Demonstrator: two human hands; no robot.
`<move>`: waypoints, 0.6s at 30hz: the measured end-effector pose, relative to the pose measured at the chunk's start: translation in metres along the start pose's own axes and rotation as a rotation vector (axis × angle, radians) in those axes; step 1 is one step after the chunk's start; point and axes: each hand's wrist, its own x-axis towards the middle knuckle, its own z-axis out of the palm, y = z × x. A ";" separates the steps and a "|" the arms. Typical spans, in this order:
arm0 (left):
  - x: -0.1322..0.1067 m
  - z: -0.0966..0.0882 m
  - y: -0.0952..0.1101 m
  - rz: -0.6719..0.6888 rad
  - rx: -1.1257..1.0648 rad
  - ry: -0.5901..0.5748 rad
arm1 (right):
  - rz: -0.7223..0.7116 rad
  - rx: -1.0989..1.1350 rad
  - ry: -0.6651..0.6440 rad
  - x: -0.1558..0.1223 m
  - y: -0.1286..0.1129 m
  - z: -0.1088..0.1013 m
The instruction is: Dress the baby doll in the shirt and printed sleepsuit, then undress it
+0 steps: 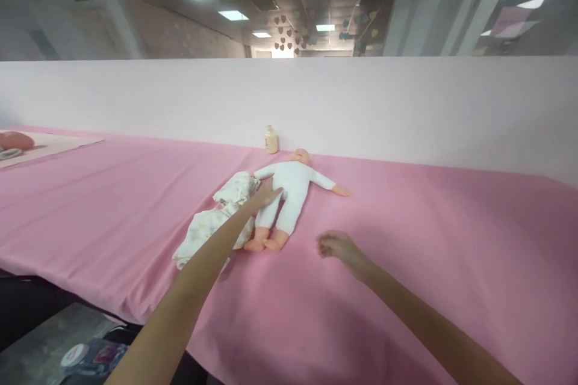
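A baby doll (291, 189) in a white bodysuit lies on its back on the pink table cover (428, 240), head toward the far wall. A crumpled white patterned cloth (217, 222) lies at the doll's left side. My left hand (266, 194) reaches out with fingers stretched, its tips touching the doll's side near the arm. My right hand (336, 248) hovers over the pink cover just right of the doll's feet, fingers loosely curled, holding nothing.
A small yellowish bottle (271, 139) stands behind the doll's head against the white partition (406, 108). Another doll on a pale mat (15, 143) lies at the far left. The table's near edge drops off at lower left to a dark floor.
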 end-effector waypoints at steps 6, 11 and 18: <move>-0.068 0.000 -0.006 -0.140 0.089 0.204 | -0.030 0.026 -0.205 0.052 -0.001 0.037; -0.143 -0.023 -0.042 -0.212 0.287 0.061 | -0.006 -0.030 -0.427 0.040 0.006 0.050; -0.106 -0.028 -0.039 -0.371 0.317 0.121 | 0.041 -0.002 -0.434 0.023 -0.003 0.038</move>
